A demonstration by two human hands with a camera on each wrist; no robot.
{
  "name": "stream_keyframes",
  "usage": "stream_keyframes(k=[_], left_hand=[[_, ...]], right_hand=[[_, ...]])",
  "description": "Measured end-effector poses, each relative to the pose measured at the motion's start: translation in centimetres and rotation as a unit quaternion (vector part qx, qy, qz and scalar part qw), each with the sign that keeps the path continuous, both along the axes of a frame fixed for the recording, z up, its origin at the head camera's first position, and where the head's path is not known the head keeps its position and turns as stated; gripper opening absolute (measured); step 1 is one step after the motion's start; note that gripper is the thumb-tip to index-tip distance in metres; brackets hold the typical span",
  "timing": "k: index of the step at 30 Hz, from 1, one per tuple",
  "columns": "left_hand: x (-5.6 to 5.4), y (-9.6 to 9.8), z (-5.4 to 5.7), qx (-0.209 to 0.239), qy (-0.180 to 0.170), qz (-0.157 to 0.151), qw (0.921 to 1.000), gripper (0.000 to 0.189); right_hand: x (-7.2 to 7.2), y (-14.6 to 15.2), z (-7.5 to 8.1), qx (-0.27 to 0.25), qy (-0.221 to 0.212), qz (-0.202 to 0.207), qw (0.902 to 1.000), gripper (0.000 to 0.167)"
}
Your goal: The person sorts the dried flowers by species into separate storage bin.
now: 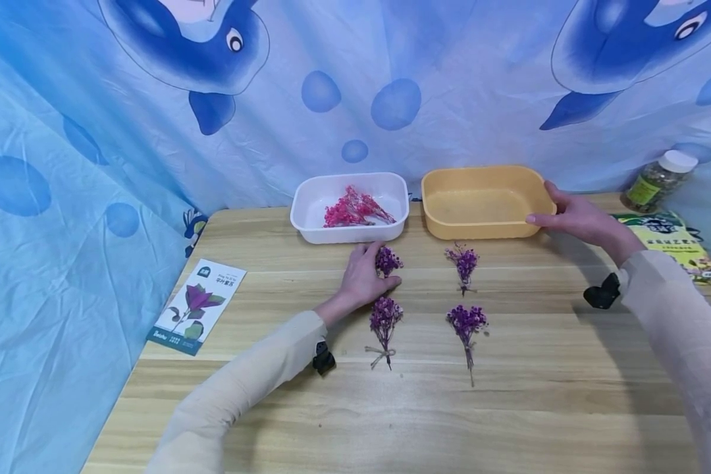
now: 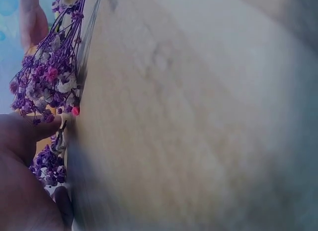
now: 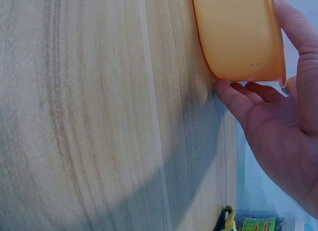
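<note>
My left hand (image 1: 367,275) lies around a small purple dried-flower bunch (image 1: 388,261) on the table, just in front of the white tray. Its thumb (image 2: 47,127) and fingers stand apart, with the blossoms (image 2: 48,164) between them; part of the stem is hidden. Toward me lies a second purple bunch (image 1: 385,317) tied with twine. My right hand (image 1: 583,222) holds the right end of the yellow-orange tray (image 1: 476,230), thumb at the near rim and fingers at the end wall. Two more purple bunches, one upper (image 1: 465,263) and one lower (image 1: 467,322), lie before that tray.
Pink dried flowers (image 1: 355,209) lie inside the white tray (image 1: 349,235). A flower-picture card (image 1: 197,306) is at the left edge. On the right are a yellow-green packet (image 1: 672,240) and a white-capped jar (image 1: 658,181). A blue patterned cloth (image 1: 379,151) hangs behind.
</note>
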State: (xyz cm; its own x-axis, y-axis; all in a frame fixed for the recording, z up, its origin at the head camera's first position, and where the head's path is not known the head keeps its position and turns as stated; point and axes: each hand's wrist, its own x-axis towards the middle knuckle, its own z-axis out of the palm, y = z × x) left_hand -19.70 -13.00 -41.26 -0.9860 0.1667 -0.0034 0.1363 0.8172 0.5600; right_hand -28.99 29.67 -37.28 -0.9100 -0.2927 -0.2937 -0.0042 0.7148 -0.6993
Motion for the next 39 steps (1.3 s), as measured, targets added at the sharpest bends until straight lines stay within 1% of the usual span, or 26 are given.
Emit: stream_keyframes(k=[4, 10, 13, 18, 21, 25, 26, 28, 31, 32, 34, 38, 39], left_hand=[[0.0, -0.1, -0.1, -0.001, 0.007, -0.005, 1.0000, 0.083], [-0.2, -0.4, 0.1, 0.023, 0.009, -0.016, 0.9996, 0.075], [-0.3, -0.6, 0.3, 0.027, 0.010, -0.020, 0.9994, 0.073], [-0.5, -1.1, 0.5, 0.033, 0.027, -0.039, 0.9983, 0.067], [-0.5, -1.4, 0.6, 0.050, 0.031, -0.046, 0.9972, 0.067], [-0.4, -1.7, 0.9, 0.091, 0.025, -0.054, 0.9940, 0.068], [-0.4, -1.9, 1.0, 0.096, 0.025, -0.056, 0.9935, 0.069], [-0.3, -2.1, 1.2, 0.120, 0.016, -0.064, 0.9906, 0.069], [-0.3, -2.3, 1.6, 0.155, -0.009, -0.079, 0.9847, 0.071], [-0.3, -2.4, 1.8, 0.169, -0.023, -0.084, 0.9817, 0.071], [-0.3, -2.4, 2.2, 0.207, -0.055, -0.090, 0.9726, 0.072], [-0.6, -2.2, 3.0, 0.246, -0.100, -0.099, 0.9591, 0.070], [-0.7, -2.1, 3.2, 0.248, -0.104, -0.102, 0.9576, 0.069]], right_hand=[[-0.1, 0.1, -0.1, 0.000, 0.000, 0.002, 1.0000, 0.103], [-0.2, 0.2, -0.1, -0.001, 0.001, 0.000, 1.0000, 0.104], [-0.1, 0.1, -0.1, 0.001, 0.002, -0.003, 1.0000, 0.104], [0.1, 0.1, 0.1, -0.001, 0.002, -0.007, 1.0000, 0.105], [0.0, 0.1, 0.0, -0.004, 0.001, -0.008, 1.0000, 0.106], [0.0, 0.0, -0.2, -0.002, 0.002, -0.007, 1.0000, 0.106], [0.0, 0.0, -0.2, -0.001, 0.002, -0.006, 1.0000, 0.107], [0.0, 0.0, -0.1, 0.003, 0.003, -0.006, 1.0000, 0.107], [0.0, -0.1, -0.1, 0.003, 0.000, -0.006, 1.0000, 0.108], [0.0, -0.2, 0.0, 0.003, -0.001, -0.006, 1.0000, 0.108], [0.0, -0.2, 0.0, 0.001, -0.004, -0.006, 1.0000, 0.108], [0.1, -0.1, 0.1, -0.002, -0.004, -0.009, 1.0000, 0.107], [0.1, 0.0, 0.1, -0.002, -0.005, -0.009, 0.9999, 0.107]])
